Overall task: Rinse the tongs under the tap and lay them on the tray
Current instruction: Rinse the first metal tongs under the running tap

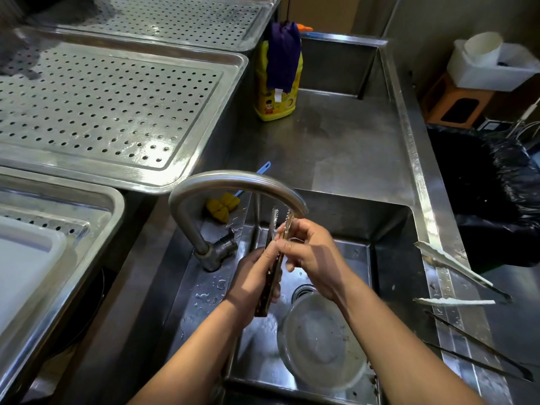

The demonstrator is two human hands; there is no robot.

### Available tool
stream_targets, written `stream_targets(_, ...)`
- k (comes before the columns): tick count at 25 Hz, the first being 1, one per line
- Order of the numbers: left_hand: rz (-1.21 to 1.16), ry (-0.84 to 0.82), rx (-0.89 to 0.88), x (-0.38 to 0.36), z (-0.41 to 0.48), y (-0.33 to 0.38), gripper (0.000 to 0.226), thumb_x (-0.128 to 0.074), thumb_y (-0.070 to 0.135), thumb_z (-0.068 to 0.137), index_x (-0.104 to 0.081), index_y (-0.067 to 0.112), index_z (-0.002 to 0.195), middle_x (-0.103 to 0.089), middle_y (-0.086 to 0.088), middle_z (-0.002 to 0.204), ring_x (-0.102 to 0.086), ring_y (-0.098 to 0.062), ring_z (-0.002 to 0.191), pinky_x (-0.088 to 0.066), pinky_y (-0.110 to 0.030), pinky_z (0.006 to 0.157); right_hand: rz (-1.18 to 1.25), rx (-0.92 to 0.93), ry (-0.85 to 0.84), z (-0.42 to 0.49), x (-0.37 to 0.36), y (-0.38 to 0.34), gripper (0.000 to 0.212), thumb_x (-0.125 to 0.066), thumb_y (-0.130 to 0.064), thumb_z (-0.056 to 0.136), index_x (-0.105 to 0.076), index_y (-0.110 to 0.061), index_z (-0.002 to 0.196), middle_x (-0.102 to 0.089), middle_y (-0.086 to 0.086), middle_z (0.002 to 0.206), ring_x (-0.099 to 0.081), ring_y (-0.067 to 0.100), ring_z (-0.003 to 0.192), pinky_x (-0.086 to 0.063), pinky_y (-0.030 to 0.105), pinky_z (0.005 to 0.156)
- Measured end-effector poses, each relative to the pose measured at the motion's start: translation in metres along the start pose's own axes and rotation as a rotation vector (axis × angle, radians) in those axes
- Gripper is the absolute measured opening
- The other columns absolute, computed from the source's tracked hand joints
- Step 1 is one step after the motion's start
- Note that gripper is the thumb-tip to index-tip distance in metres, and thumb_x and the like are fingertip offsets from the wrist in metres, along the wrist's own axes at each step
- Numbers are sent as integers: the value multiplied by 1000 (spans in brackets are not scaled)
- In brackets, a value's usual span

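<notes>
A pair of metal tongs (275, 226) with toothed tips stands nearly upright over the sink (391, 258), its tips just below the spout of the curved tap (230, 181). My left hand (251, 285) grips the tongs' lower handle end. My right hand (309, 252) pinches their arms near the middle. Whether water runs from the tap I cannot tell. The perforated steel tray (111, 106) lies at the upper left beside the sink.
A clear bowl (321, 340) sits in the sink by the drain. Two more pairs of tongs (455, 273) (479, 355) lie on the right sink edge. A yellow detergent bottle (277, 80), a yellow sponge brush (223, 206), a second perforated tray (175, 19) and a black-lined bin (491, 194) stand around.
</notes>
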State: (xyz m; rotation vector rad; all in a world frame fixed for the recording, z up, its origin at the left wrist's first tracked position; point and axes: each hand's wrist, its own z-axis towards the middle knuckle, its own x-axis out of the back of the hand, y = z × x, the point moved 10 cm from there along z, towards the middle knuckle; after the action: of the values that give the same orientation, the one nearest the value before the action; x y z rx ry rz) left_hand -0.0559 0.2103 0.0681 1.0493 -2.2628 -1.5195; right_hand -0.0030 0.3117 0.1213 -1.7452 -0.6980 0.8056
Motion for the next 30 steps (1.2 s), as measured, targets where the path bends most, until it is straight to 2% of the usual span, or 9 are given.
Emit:
stream_targets(4, 8, 0, 70, -4, 2, -14, 58, -56, 64, 80, -60, 7, 91, -51, -7, 59, -43, -19, 37, -30, -22, 38, -128, -1, 149, 3, 13, -3, 28, -63, -30, 96, -65, -12, 74, -57, -2, 50, -45, 13, 40, -37, 24, 38)
stream_targets(10, 93, 75, -10, 2, -4, -16, 59, -41, 79, 79, -65, 27, 66, -46, 4, 49, -35, -12, 36, -26, -21, 40, -71, 53, -22, -12, -12, 1, 3, -70, -12, 89, -73, -11, 91, -67, 7, 75, -60, 16, 63, -52, 27, 53)
stream_targets(13, 126, 103, -53, 10, -5, -14, 40, -49, 60, 86, -69, 28, 75, -50, 2, 52, -38, -13, 37, -31, -22, 40, 15, -35, 44, -18, 1, 15, 24, -65, -25, 97, -73, -4, 90, -62, 10, 70, -57, 17, 59, -53, 30, 51)
stream_targets(16, 83, 62, 26, 7, -5, -23, 26, -52, 43, 81, -67, 23, 74, -42, -3, 52, -33, -14, 35, -28, -19, 39, 73, 3, 106, -25, 8, 13, 14, -66, -18, 95, -72, -5, 97, -66, 14, 76, -57, 18, 58, -52, 30, 51)
stream_targets(18, 95, 4, 57, 0, -7, -27, 29, -50, 43, 83, -62, 21, 70, -44, -5, 49, -35, -14, 34, -28, -18, 39, -1, 48, 120, -26, 3, 8, 10, -67, -17, 95, -72, -11, 89, -66, 17, 70, -54, 17, 51, -49, 28, 44)
stream_targets(21, 76, 6, 58, -4, -6, -29, 38, -45, 47, 97, -68, 23, 80, -55, -7, 51, -39, -16, 33, -29, -18, 36, -56, 9, 261, -14, 12, 6, 38, -56, -37, 100, -63, -20, 66, -58, 9, 56, -45, 14, 40, -35, 25, 37)
stream_targets(25, 7, 13, 22, -8, 2, -17, 54, -41, 75, 83, -63, 26, 84, -57, 1, 61, -40, -14, 40, -27, -21, 38, 15, 37, 153, 1, 4, -5, 7, -64, -10, 91, -68, -15, 90, -69, 11, 78, -56, 16, 53, -43, 27, 43)
stream_targets(27, 11, -14, -21, -13, 6, -3, 59, -43, 82, 74, -62, 27, 68, -53, 3, 57, -41, -13, 42, -29, -23, 39, 14, 26, 55, -3, -5, -2, 12, -64, -6, 89, -71, -15, 93, -71, 12, 80, -61, 23, 58, -48, 34, 47)
stream_targets(30, -44, 14, -32, -12, 19, 15, 66, -42, 82, 81, -73, 24, 70, -54, -1, 53, -47, -16, 41, -37, -25, 40, -14, 39, 206, -11, 15, 4, 11, -63, -12, 95, -72, -16, 97, -67, 15, 78, -64, 25, 62, -55, 33, 49)
